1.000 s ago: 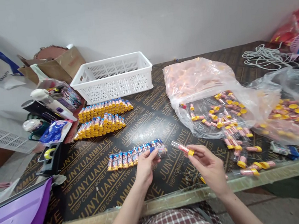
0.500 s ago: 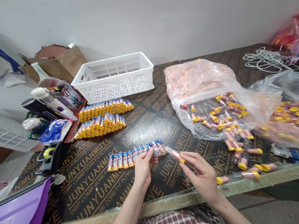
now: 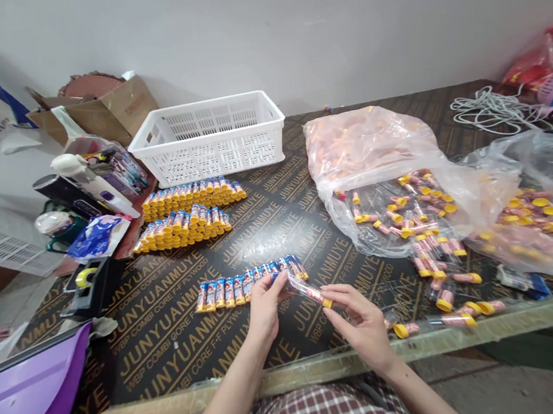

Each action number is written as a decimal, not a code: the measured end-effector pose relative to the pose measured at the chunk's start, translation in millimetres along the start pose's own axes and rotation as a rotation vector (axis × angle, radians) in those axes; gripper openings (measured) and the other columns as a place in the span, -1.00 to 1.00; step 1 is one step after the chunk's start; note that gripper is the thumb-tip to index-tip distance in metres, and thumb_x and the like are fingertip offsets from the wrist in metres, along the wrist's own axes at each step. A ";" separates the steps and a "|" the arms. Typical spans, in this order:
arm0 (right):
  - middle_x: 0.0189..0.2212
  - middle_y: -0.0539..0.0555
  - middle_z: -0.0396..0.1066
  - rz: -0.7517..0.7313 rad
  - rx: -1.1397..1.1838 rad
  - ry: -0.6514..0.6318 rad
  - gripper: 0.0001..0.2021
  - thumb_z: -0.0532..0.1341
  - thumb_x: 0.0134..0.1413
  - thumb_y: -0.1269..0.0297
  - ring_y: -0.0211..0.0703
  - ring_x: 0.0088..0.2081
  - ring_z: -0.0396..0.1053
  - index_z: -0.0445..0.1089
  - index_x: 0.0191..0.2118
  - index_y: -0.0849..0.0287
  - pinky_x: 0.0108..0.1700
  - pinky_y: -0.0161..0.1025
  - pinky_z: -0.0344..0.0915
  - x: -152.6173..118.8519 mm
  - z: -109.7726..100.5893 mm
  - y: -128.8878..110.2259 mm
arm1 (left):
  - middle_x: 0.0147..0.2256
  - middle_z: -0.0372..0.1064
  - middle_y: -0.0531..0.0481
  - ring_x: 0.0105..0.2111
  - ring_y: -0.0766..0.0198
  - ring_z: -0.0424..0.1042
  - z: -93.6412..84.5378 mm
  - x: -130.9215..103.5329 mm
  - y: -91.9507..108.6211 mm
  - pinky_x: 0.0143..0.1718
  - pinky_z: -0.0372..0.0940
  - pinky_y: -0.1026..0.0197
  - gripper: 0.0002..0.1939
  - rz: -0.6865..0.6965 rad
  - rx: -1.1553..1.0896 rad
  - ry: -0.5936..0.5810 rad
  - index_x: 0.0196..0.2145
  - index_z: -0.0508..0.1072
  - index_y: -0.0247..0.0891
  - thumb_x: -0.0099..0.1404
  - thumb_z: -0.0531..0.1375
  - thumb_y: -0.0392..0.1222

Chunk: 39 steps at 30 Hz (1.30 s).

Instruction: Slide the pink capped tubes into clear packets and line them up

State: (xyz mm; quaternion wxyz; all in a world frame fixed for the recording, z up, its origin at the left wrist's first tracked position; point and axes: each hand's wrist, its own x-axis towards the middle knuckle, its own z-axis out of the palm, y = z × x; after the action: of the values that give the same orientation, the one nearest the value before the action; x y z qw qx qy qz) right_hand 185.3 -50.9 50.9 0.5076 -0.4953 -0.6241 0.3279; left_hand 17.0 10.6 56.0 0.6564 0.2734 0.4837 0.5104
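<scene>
My right hand (image 3: pixel 358 321) pinches a clear tube (image 3: pixel 309 290) with a pink label, closed round its yellow-capped end. The tube slants up to the left, its clear end at the fingertips of my left hand (image 3: pixel 267 305). Those fingers are also pinched, with a small blue piece (image 3: pixel 275 275) showing at their tips; whether it is a cap in the grip or part of a tube behind cannot be made out. Just beyond lies a row of blue-labelled tubes (image 3: pixel 230 292) with yellow ends, its middle partly hidden by my left hand.
Stacked tubes (image 3: pixel 183 228) lie before a white basket (image 3: pixel 209 155). Plastic bags (image 3: pixel 369 138) and loose pink-labelled tubes (image 3: pixel 428 252) are at right, some near the table edge (image 3: pixel 425 346). A tape dispenser (image 3: pixel 90 290) and purple dustpan (image 3: pixel 28 399) are at left.
My right hand has moved slightly left, bringing the tube's clear end to my left fingertips. My left fingers have come away from the row's right end. The view has shifted a little.
</scene>
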 end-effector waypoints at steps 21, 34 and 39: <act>0.25 0.13 -0.01 -0.146 -0.068 -0.283 -0.13 0.12 -0.25 0.53 0.07 0.24 0.03 -0.11 0.28 0.03 0.19 0.04 0.15 8.6 -3.9 0.5 | -0.55 0.39 0.05 -0.59 0.41 0.35 15.9 -29.2 2.2 -0.53 0.25 0.36 -0.63 -0.271 0.096 -0.337 -0.45 0.44 -0.35 -0.09 0.40 -0.01; 0.14 0.16 0.16 -0.104 0.062 -0.291 -0.15 0.12 -0.31 0.55 0.04 0.14 0.21 -0.03 0.24 0.07 0.17 -0.02 0.20 5.4 -0.4 1.5 | -0.54 0.40 0.03 -0.60 0.42 0.34 12.6 -33.2 -7.5 -0.58 0.22 0.39 -0.64 -0.296 0.074 -0.350 -0.43 0.41 -0.35 -0.07 0.39 -0.04; 0.17 0.16 0.14 -0.120 0.069 -0.293 -0.14 0.10 -0.31 0.57 0.04 0.17 0.18 -0.05 0.25 0.08 0.20 0.00 0.17 5.2 0.0 0.8 | -0.54 0.41 0.02 -0.59 0.40 0.36 11.7 -33.2 -8.0 -0.56 0.26 0.37 -0.62 -0.294 0.078 -0.355 -0.39 0.42 -0.37 -0.06 0.39 -0.04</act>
State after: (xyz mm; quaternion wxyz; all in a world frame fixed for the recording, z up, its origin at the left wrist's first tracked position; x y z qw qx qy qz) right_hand 185.6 -45.6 51.7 0.4465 -0.3863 -0.7081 0.3872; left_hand 30.6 -21.5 65.5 0.7873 0.3108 0.4148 0.3340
